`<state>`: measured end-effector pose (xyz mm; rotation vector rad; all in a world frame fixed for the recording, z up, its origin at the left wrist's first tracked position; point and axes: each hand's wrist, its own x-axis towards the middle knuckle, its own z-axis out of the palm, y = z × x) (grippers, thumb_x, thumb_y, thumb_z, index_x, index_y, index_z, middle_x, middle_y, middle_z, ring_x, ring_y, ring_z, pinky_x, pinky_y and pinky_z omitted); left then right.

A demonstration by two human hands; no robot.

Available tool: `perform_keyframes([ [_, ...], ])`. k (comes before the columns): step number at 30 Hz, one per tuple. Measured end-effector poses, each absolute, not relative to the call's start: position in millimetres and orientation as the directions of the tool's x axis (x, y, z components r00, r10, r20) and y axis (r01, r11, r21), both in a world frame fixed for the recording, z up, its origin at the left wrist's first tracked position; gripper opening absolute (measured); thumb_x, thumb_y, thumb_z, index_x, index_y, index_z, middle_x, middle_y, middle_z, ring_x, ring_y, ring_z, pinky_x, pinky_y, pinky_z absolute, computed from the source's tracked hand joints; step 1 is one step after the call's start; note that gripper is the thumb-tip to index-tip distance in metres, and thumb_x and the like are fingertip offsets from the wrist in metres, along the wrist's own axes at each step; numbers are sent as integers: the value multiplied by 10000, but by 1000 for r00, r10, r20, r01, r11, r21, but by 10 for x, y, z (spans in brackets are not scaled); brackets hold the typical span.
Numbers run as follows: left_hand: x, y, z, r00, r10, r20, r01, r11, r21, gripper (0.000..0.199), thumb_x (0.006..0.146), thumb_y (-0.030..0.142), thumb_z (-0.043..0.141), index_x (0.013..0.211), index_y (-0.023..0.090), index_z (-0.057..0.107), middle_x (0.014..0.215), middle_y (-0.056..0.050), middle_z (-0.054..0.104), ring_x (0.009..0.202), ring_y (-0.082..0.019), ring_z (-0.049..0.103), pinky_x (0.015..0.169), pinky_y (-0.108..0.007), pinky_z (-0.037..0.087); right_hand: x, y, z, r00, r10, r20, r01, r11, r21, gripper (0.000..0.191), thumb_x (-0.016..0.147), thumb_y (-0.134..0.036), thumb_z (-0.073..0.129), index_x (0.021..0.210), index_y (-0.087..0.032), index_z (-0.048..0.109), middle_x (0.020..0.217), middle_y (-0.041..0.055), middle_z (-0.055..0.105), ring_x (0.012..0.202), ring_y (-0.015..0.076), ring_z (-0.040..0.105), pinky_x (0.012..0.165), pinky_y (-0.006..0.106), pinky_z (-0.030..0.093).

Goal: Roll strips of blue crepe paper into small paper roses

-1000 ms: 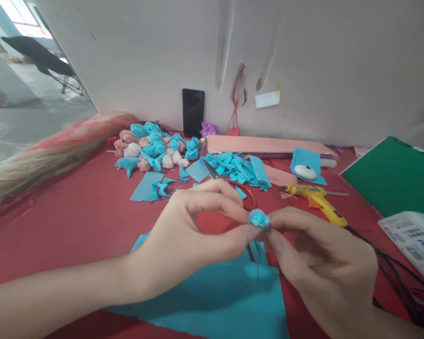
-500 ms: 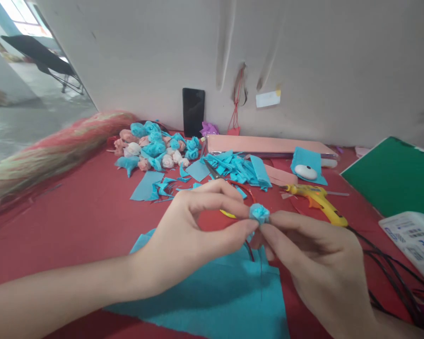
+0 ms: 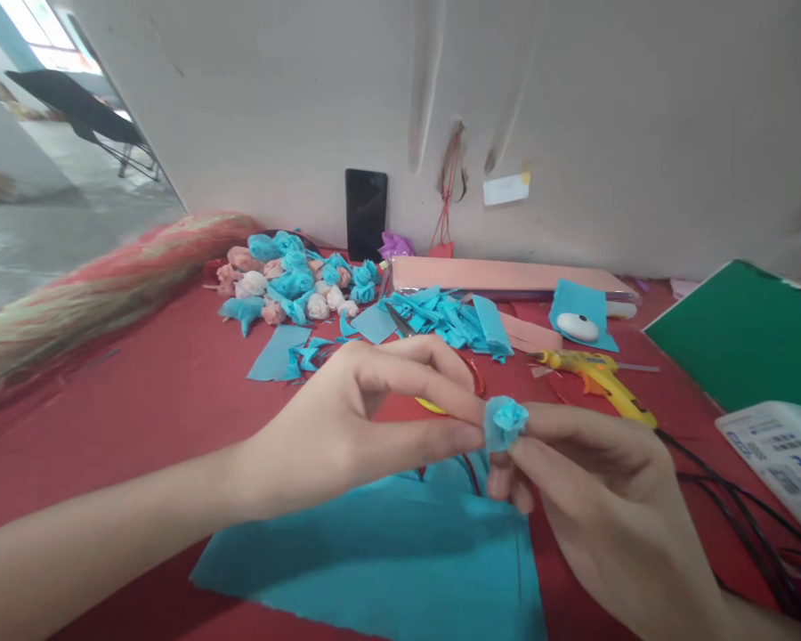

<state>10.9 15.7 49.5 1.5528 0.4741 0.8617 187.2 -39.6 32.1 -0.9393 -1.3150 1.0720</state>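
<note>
A small blue crepe paper flower (image 3: 505, 423) is held up between my two hands, its centre bunched and an outer petal wrapped loosely round it. My left hand (image 3: 380, 418) pinches the petal's left edge between thumb and forefinger. On the other side, my right hand (image 3: 594, 499) grips the flower's base with thumb and fingers. Below them lies a large blue crepe paper sheet (image 3: 387, 561). Partly hidden behind my left hand are scissors (image 3: 431, 405) with yellow and red handles.
Finished paper flowers (image 3: 294, 280) are heaped at the back left, beside blue paper strips (image 3: 450, 320). A yellow glue gun (image 3: 601, 378) lies right, its cable running forward. A black phone (image 3: 366, 214) leans on the wall. A green board (image 3: 748, 347) stands far right.
Both hands have shifted the flower slightly right and down. It now faces me more, with its outer petal spread wider, and the thin stem that hung below it no longer shows.
</note>
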Motion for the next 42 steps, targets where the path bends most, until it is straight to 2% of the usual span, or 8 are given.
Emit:
perform_keyframes([
  [6, 141, 182, 472, 639, 729, 245, -227, -125, 966, 233, 733, 38, 726, 761, 259, 796, 755, 12, 570, 641, -89, 557, 517, -161, 513, 1868, -371, 328, -99, 946, 308, -22, 307, -951, 361, 779, -26, 649, 811, -359, 784, 611, -68, 738, 524, 95, 660, 458, 153, 516],
  [18, 158, 180, 430, 599, 750, 281, -233, -173, 957, 215, 715, 58, 764, 723, 270, 799, 708, 1, 553, 666, -107, 545, 540, -169, 505, 1839, -382, 355, -102, 955, 279, -29, 277, -960, 278, 752, -64, 667, 740, -315, 785, 556, -61, 713, 493, 66, 615, 464, 120, 478],
  [24, 187, 164, 425, 573, 769, 285, -270, -152, 951, 237, 704, 22, 758, 714, 256, 800, 695, 17, 547, 664, -80, 550, 584, -144, 509, 1855, -367, 346, -131, 955, 267, -48, 263, -964, 261, 754, -61, 665, 705, -292, 777, 555, -60, 705, 491, 65, 604, 475, 126, 480],
  [29, 189, 137, 406, 574, 780, 250, -286, -95, 953, 232, 694, 19, 766, 704, 249, 800, 703, 10, 564, 668, -85, 560, 561, -139, 512, 1840, -348, 361, -165, 952, 257, -50, 252, -966, 246, 780, -92, 673, 659, -282, 773, 532, -47, 698, 474, 60, 585, 454, 120, 462],
  [37, 200, 134, 382, 612, 761, 218, -294, -37, 955, 203, 707, 50, 765, 726, 250, 793, 751, 14, 566, 597, -71, 561, 537, -176, 521, 1884, -395, 349, -241, 956, 170, -99, 150, -984, 217, 834, -156, 674, 754, -322, 789, 545, -43, 700, 495, 63, 584, 474, 118, 480],
  [39, 198, 142, 357, 607, 759, 234, -302, -52, 952, 198, 703, 45, 758, 715, 241, 782, 759, 15, 567, 621, -75, 562, 548, -181, 513, 1878, -393, 349, -244, 957, 156, -90, 138, -986, 205, 841, -177, 672, 768, -330, 787, 565, -46, 710, 496, 56, 580, 470, 106, 470],
  [42, 202, 143, 323, 560, 768, 312, -319, -148, 936, 205, 695, 19, 744, 699, 223, 763, 736, 21, 572, 716, -86, 562, 646, -178, 506, 1838, -376, 376, -175, 956, 237, -16, 238, -971, 218, 801, -127, 664, 718, -292, 782, 557, -40, 712, 477, 67, 592, 462, 126, 482],
])
